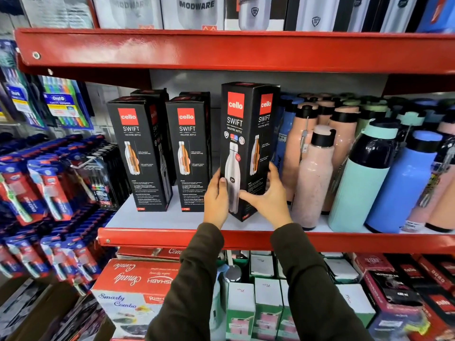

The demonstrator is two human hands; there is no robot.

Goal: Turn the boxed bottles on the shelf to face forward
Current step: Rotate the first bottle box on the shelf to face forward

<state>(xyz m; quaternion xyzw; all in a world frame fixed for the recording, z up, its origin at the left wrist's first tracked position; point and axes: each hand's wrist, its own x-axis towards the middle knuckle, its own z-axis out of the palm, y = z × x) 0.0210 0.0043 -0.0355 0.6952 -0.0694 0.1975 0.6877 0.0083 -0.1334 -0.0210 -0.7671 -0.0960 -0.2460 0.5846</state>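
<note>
On the middle shelf, far left: toothbrush packs hanging off to the side. Next along, first box standing upright, side panel with the cutaway bottle and small print out front. Beside it, second box, same side panel showing, more boxes tucked behind both. Then the third box, nearer the shelf edge, standing corner-on: picture face with the steel bottle angled left, side panel angled right, not square yet. Left hand wrapped round its lower left edge, thumb flat on the picture face. Right hand cupping the lower right corner, fingers spread wide across the side panel, both firmly on the box. Probably stiff card with a steel bottle inside, so bottom-heavy enough but tall and tippy; glossy faces likely slick. Low two-handed hold at opposite edges looks right for twisting it on its base. Further right, loose bottles in pink, mint and blue, packed close, one pink bottle just beside the box.
</note>
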